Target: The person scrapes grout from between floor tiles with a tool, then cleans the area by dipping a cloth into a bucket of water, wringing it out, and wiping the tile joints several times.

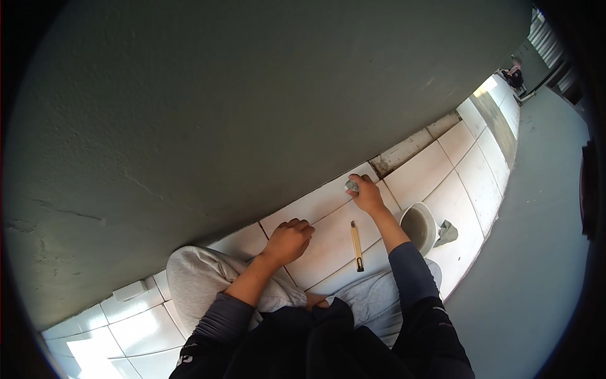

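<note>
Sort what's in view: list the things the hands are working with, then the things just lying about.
In use:
right hand pressing a small grey wad on the tile joint
left hand resting on white floor tiles

Lying about:
yellow utility knife
white bucket
grey rag

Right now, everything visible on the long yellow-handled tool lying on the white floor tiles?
The slim yellow-handled tool looks like a utility knife, though its blade is too small to confirm. It has a long pale yellow body with a dark end toward the person and a darker tip pointing toward the grey wall. It lies flat on the white floor tiles, across a grout line, between the forearms. Neither hand touches it; the right hand is nearest, just beyond its tip.
</note>
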{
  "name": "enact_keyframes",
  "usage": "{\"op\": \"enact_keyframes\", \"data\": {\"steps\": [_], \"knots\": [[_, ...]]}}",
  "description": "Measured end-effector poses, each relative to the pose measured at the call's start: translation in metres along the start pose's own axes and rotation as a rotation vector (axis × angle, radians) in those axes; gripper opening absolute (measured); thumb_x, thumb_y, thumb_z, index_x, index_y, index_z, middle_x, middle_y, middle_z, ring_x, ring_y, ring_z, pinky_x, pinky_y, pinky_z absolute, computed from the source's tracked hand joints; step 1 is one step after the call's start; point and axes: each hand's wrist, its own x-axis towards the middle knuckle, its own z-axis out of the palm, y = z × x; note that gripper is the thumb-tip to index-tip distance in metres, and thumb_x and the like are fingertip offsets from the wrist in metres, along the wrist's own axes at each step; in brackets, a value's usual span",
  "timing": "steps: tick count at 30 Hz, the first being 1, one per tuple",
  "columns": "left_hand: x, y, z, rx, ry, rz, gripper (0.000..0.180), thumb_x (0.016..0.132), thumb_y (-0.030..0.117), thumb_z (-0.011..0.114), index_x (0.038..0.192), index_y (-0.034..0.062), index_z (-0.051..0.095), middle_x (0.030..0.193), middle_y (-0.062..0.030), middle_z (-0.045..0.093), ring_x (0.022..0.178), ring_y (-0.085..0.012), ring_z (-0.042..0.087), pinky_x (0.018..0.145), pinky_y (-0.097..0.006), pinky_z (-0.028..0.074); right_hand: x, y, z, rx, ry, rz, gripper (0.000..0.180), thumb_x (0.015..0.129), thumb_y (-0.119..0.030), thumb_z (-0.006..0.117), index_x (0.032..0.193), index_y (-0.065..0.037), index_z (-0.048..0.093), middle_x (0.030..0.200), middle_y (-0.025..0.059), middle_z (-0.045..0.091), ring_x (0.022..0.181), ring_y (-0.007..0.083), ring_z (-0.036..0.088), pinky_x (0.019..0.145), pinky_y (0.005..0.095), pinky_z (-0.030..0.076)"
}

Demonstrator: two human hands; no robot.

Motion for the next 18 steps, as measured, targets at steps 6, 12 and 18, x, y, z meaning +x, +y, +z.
{"op": "enact_keyframes", "data": {"steps": [6,12,18], "knots": [[0.003,0.005,0.002,0.025,-0.033,-0.029,0.017,0.078,0.011,0.057,0.094,0.0049,0.062,0.093,-0.0076,0.060,0.090,-0.0246,0.058,0.079,-0.036,0.048,0.007,0.027,-0.009,-0.042,0.135,0.117,0.038,0.075,-0.009,0.066,0.112,-0.009,0.056,0.098,0.0174,0.057,0.088,0.0341,0.059,0.075,0.0405,0.049],[0.000,-0.001,0.002,0.101,-0.034,-0.172,0.014,0.079,0.015,0.058,0.089,0.0061,0.062,0.086,-0.0075,0.060,0.085,-0.0246,0.059,0.075,-0.037,0.049,-0.009,-0.006,0.010,0.001,0.012,-0.142,0.039,0.075,-0.010,0.067,0.112,-0.011,0.056,0.095,0.0170,0.057,0.088,0.0343,0.059,0.075,0.0407,0.049],[0.000,-0.002,0.006,0.153,-0.030,-0.299,0.013,0.078,0.019,0.059,0.081,0.0056,0.060,0.082,-0.0087,0.061,0.077,-0.0268,0.062,0.068,-0.039,0.051,-0.004,0.006,0.013,0.040,0.131,0.063,0.039,0.075,-0.012,0.068,0.112,-0.014,0.056,0.099,0.0159,0.056,0.090,0.0351,0.058,0.078,0.0412,0.048]]}}
